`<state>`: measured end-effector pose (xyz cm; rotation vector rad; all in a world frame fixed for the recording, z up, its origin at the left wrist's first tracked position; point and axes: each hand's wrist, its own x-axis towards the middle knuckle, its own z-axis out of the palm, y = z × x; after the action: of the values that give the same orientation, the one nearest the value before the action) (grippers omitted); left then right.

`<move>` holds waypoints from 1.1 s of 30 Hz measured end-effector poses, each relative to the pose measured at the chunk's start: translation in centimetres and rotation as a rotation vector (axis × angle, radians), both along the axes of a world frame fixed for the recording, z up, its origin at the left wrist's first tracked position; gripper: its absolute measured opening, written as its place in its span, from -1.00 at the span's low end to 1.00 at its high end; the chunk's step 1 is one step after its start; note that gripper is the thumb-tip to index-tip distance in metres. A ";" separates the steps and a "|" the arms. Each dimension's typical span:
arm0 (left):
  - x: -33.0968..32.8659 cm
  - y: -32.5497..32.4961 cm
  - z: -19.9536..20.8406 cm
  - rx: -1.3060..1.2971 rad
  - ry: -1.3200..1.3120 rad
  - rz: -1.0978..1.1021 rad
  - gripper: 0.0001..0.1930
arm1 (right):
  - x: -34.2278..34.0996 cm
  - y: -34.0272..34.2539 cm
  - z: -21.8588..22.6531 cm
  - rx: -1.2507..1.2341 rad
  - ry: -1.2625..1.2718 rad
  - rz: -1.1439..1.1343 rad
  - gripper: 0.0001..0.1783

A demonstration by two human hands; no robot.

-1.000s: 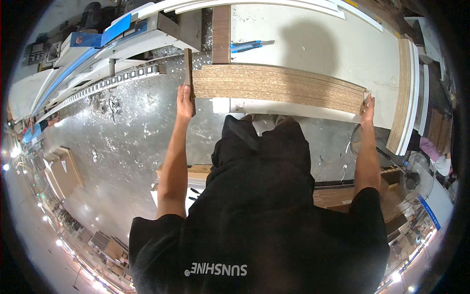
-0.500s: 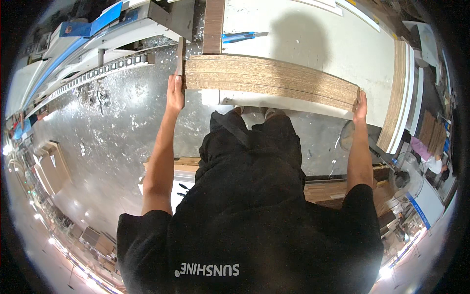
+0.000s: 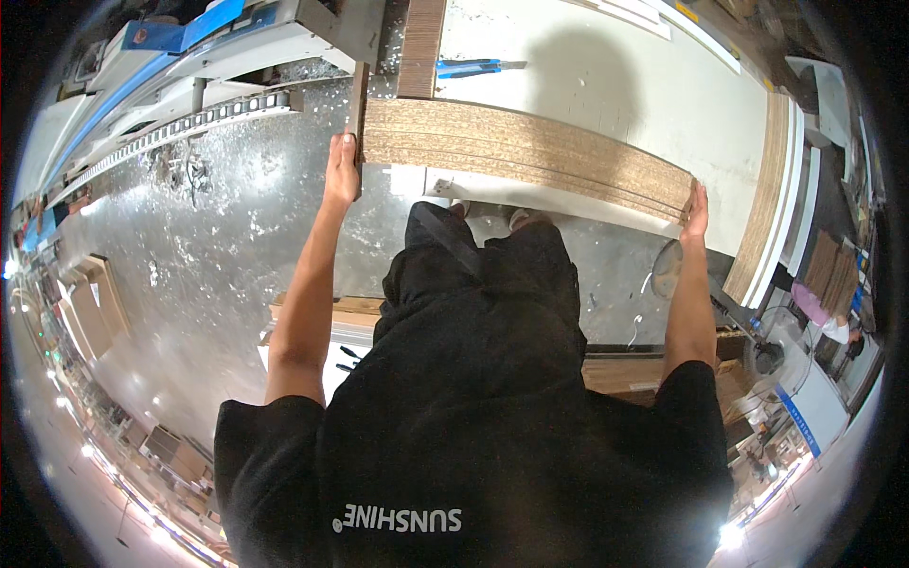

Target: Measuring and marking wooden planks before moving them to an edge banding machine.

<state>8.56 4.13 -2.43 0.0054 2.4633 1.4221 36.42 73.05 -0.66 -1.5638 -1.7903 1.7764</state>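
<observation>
The left hand is straight-fingered, thumb up, its palm pressed flat to a dark, narrow slat that stands across one end of the boards. The right hand is likewise unfolded, palm and fingers flat against the other end. Between them the boards lie stacked, long and thin, with rough, flecked tan chipboard edges showing and seams running lengthwise. They run along the near edge of the smooth white desk, the left end reaching past its left edge; whether they bear on the top cannot be told. To the left, grey speckled floor gives that arm room. Beyond the boards, plain desktop stretches away around a blue knife, with a brown grained strip along the left edge and upright panels along the right
</observation>
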 end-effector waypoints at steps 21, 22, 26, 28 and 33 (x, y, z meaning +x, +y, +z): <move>-1.3 -0.8 -1.0 0.063 -0.087 -0.008 -0.36 | -20.9 -37.4 4.4 1.035 0.125 1.358 0.56; -1.5 -0.7 -1.2 0.062 -0.093 -0.015 -0.36 | -21.7 -38.6 4.4 1.029 0.118 1.354 0.56; -1.9 0.2 -0.3 0.030 -0.074 -0.051 -0.37 | -23.6 -40.5 3.4 1.048 -0.202 1.503 0.68; -1.9 0.6 0.2 0.022 -0.086 -0.053 -0.37 | -23.8 -40.7 2.7 1.080 -0.202 1.488 0.60; -2.0 0.4 0.1 0.014 -0.095 -0.047 -0.37 | -23.8 -41.2 1.9 1.060 -0.202 1.485 0.43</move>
<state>6.60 4.55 -2.28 -0.0014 2.3609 1.3869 12.64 31.90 1.21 0.1903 -3.4048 0.3346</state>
